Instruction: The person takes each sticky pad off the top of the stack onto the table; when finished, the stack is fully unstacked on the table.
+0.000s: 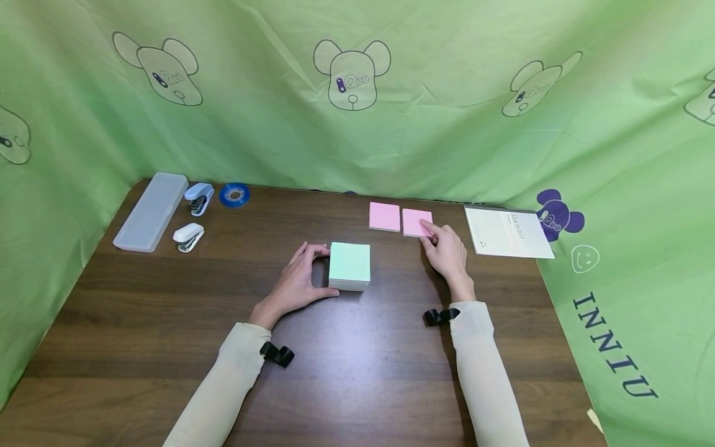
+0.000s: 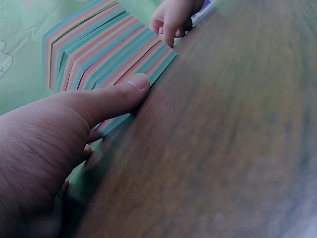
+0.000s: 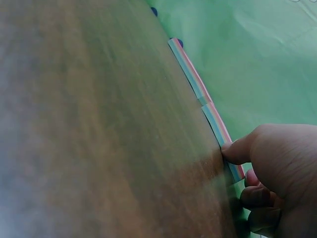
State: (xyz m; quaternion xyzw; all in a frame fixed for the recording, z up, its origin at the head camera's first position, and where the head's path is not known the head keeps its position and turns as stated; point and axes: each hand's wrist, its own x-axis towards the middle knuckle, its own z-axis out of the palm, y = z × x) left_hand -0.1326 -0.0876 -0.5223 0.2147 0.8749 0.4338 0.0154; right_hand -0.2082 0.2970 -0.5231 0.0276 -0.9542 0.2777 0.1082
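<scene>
On the bench (image 1: 112,335), left rear: plastic case (image 1: 151,212), white stapler (image 1: 187,234), blue stapler (image 1: 199,194), tape roll (image 1: 234,195) are laid out. By the left hand (image 1: 296,282), the green-topped note stack (image 1: 349,262) is gripped at its left side, mid-bench. Behind, left pink pad (image 1: 384,216) is left untouched; right pink pad (image 1: 414,221) is pinched by the right hand (image 1: 448,253). Notebook (image 1: 503,233) is placed far right.

The note stack (image 1: 349,264) lies left of the notepad (image 1: 505,233).

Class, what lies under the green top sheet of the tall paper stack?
Under the green top sheet, the stack's edges show pink, yellow and blue layers; the faces of those layers are covered.
</scene>
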